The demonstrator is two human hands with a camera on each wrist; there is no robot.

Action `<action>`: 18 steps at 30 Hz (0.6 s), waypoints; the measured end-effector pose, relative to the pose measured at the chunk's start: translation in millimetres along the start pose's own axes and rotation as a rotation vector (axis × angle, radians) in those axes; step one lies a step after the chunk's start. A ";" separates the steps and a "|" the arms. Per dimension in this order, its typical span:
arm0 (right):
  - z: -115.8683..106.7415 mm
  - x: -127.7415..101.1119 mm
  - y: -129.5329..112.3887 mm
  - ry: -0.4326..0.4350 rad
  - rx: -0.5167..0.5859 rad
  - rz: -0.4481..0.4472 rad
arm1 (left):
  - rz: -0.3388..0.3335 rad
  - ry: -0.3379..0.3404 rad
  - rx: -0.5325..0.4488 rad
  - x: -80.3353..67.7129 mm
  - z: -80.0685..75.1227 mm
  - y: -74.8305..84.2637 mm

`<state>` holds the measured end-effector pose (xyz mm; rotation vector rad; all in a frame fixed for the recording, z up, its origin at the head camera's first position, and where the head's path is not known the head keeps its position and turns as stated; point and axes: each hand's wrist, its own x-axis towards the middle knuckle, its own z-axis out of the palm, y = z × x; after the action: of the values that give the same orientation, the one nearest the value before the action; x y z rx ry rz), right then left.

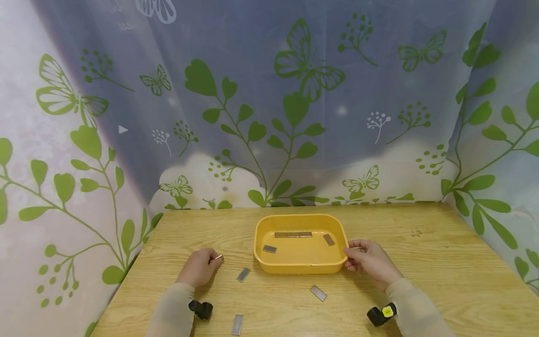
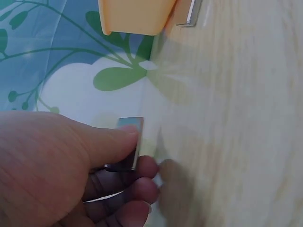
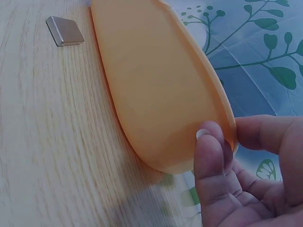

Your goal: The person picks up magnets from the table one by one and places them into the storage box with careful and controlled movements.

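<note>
My left hand (image 1: 198,269) pinches a small flat metal block (image 2: 131,121) between thumb and fingers, close over the table left of the yellow plastic tray (image 1: 301,268). With the thumb at the rim and fingers against the outer wall, my right hand (image 1: 372,262) grips the tray's right end. Inside the tray, three similar blocks form a row (image 1: 293,235) along the far side. One more block (image 1: 270,249) lies at the tray's left, another block (image 1: 328,239) at its right.
On the wooden table (image 1: 442,262), one loose block (image 1: 243,274) lies between left hand and tray, another block (image 1: 318,293) in front of the tray, and a third block (image 1: 237,325) near the front edge. A leaf-patterned curtain (image 1: 252,154) hangs behind.
</note>
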<state>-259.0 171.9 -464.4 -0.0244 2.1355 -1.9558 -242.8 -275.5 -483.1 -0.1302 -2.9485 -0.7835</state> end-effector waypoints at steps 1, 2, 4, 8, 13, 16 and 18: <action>0.0 0.0 0.1 0.001 -0.001 0.001 | 0.002 0.005 0.001 0.0 -0.6 0.4; 0.0 -0.1 0.1 0.002 -0.001 0.001 | 0.001 0.008 -0.002 0.1 -1.2 0.8; 0.0 -0.2 0.1 0.004 -0.003 0.001 | 0.001 0.010 -0.005 0.6 -2.0 1.1; 0.3 -0.6 -0.4 0.007 -0.004 0.000 | -0.009 0.001 -0.007 1.0 -2.6 1.2; 0.7 -1.2 -0.8 0.004 -0.009 -0.003 | -0.012 0.008 -0.017 1.3 -1.8 -0.5; 0.7 -1.1 -0.7 0.004 -0.011 -0.006 | -0.014 0.017 -0.015 1.7 -1.5 -1.7; 0.6 -1.0 -0.5 0.003 -0.010 -0.007 | -0.023 0.014 -0.013 1.9 -1.7 -1.7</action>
<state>-258.0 171.4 -463.7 -0.0304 2.1504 -1.9500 -244.7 -277.8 -482.3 -0.0915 -2.9369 -0.8033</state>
